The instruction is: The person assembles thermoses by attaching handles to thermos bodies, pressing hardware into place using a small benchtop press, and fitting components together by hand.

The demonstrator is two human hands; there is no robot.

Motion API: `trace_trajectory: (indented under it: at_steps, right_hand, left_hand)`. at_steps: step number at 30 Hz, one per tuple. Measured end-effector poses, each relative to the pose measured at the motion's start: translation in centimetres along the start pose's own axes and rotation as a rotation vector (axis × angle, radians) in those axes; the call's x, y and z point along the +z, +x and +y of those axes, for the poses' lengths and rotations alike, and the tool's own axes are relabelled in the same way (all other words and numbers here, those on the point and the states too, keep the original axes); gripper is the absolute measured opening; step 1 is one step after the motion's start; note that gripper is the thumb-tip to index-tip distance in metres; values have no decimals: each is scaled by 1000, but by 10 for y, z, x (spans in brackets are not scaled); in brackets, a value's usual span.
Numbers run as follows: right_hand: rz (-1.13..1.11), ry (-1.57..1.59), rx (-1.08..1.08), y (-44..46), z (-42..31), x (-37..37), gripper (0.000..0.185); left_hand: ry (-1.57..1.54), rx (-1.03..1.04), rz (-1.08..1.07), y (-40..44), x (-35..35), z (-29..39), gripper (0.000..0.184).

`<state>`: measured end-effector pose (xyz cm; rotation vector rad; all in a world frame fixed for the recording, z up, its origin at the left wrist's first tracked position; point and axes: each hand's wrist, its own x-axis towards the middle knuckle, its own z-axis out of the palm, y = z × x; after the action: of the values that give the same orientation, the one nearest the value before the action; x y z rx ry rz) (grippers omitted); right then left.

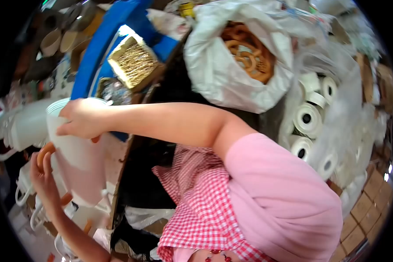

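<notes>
My right hand reaches across from the right, its fingers curled over the rim of a tall white plastic jug. The jug stands tilted, with a ribbed rim at its upper end. A small brown piece shows beside the jug under my right wrist. Lower left, my left hand has its fingers bent around a curved brown handle, close to the jug's side. Part of that handle is hidden by the fingers.
A white sack holds brown curved handles. Next to it, a clear bag contains white rolls. A box of gold-coloured screws sits on a blue surface. More white jugs stand at left.
</notes>
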<state>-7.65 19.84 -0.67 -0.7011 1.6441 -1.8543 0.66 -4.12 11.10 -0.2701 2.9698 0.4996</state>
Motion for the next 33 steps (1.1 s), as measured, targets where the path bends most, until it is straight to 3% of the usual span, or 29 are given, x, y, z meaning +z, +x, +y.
trace_trajectory:
  at_steps: [1, 3, 5, 7, 8, 9, 10, 12, 13, 14, 16, 17, 18, 19, 20, 21, 23, 24, 25, 26, 28, 29, 30, 31, 32, 33]
  right_hand:
    - [11, -9, 22, -6, -4, -2, 41]
    - [213, -130, -125, -21, -2, 8, 36]
    - [563, -254, -436, -36, 19, 4, 32]
    - [664, -224, -532, -95, 24, -36, 29]
    - [882, -474, -527, -134, 32, -63, 30]
    - [967, -353, -539, -169, 45, -94, 30]
    - [1076, -501, -561, -219, 66, -145, 27]
    - [1490, -551, -274, -324, 65, -198, 20]
    - [1554, -642, -354, -377, 95, -244, 16]
    - [1646, -848, -54, -442, 119, -271, 20]
    - [1518, -1128, 508, -528, 166, -297, 48]
    - [1451, -1321, 641, -565, 213, -312, 65]
    - [1393, -1217, 826, -585, 244, -318, 77]
    - [1263, -827, 1012, -608, 262, -335, 79]
    - [1485, -1291, 765, -631, 321, -346, 59]
    - [1374, -977, 1104, -612, 283, -334, 47]
    - [1287, -785, 886, -659, 320, -356, 43]
    - [1363, -531, 986, -661, 314, -348, 44]
    - [1200, -311, 1157, -695, 334, -370, 48]
    - [1256, -186, 1265, -661, 282, -338, 54]
    - [1696, -17, 837, -648, 256, -335, 44]
    - [1784, -98, 589, -653, 233, -341, 33]
    - [1933, -132, 568, -650, 208, -355, 39]
    - [1836, -477, 785, -603, 131, -329, 35]
    - [1730, -477, 397, -593, 100, -334, 31]
    - [1666, -412, 197, -564, 65, -326, 32]
  left_hand:
    - [-94, 62, 23, -1, 7, -2, 32]
    - [11, 62, 63, -8, 7, 0, 24]
    - [-4, 26, 93, -16, 4, 6, 26]
    - [-30, -82, 164, -39, 1, 4, 30]
    - [-95, -177, 171, -58, -2, -5, 32]
    - [-161, -272, 183, -77, -5, -13, 34]
    - [-189, -264, 194, -103, -1, -4, 34]
    - [-245, -298, 169, -152, 6, 10, 34]
    - [-248, -302, 174, -170, 17, 15, 34]
    - [-369, -290, 226, -188, 33, 15, 34]
    - [-580, -294, 301, -216, 63, 53, 36]
    - [-627, -346, 304, -215, 80, 84, 35]
    - [-674, -398, 310, -216, 96, 116, 35]
    - [-656, -403, 281, -218, 106, 128, 32]
    - [-639, -409, 251, -221, 116, 140, 30]
    - [-592, -325, 186, -225, 124, 139, 29]
    - [-472, -204, 118, -231, 129, 146, 26]
    - [-549, -189, 145, -232, 130, 150, 25]
    - [-616, -196, 167, -232, 128, 154, 25]
    - [-669, -224, 162, -230, 131, 153, 25]
    - [-733, -253, 117, -230, 140, 149, 25]
    - [-732, -241, 70, -230, 145, 142, 25]
    - [-654, -137, 51, -235, 155, 125, 27]
    - [-653, -130, 56, -235, 154, 123, 27]
    - [-572, -60, 131, -235, 154, 123, 26]
    - [-492, 4, 202, -237, 153, 122, 25]
